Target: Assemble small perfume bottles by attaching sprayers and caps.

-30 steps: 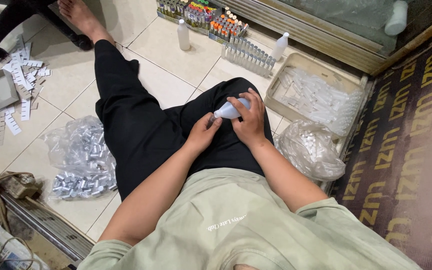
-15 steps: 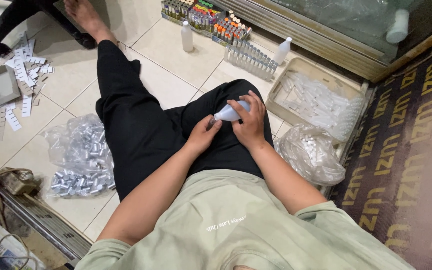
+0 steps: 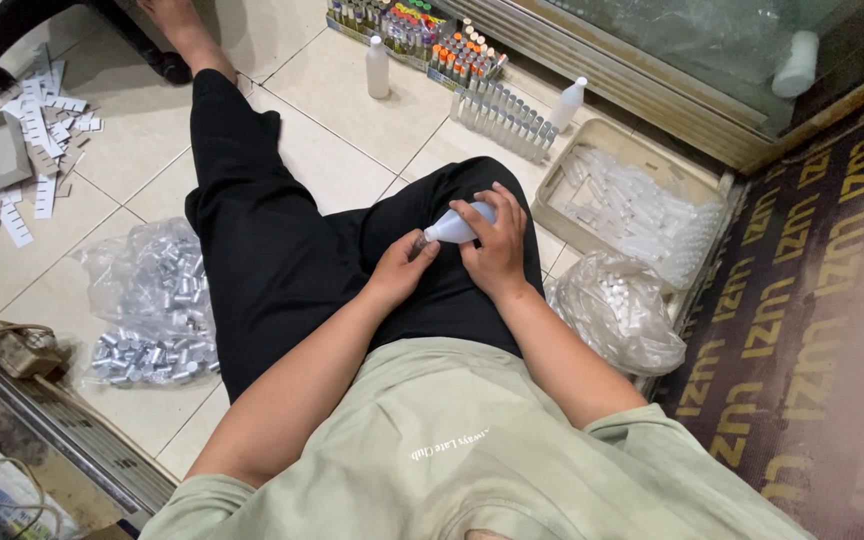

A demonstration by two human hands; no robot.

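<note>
I sit on a tiled floor with black trousers, legs out in front. My right hand point(image 3: 497, 245) is wrapped around a small white squeeze bottle point(image 3: 449, 228) held on its side over my lap, nozzle pointing left. My left hand point(image 3: 402, 268) has its fingertips pinched at the nozzle tip; whether a small vial sits between them is hidden. Both hands rest above my right thigh.
A beige tray point(image 3: 560, 185) of clear vials and a clear bag of vials point(image 3: 617, 310) lie at my right. A bag of silver caps point(image 3: 152, 310) lies at my left. Racks of filled vials point(image 3: 507, 118), two white bottles point(image 3: 378, 68), paper strips point(image 3: 37, 150) and a patterned mat point(image 3: 812, 300) surround me.
The hands and bottle stay in the same pose on my lap; only the camera view has shifted slightly.
</note>
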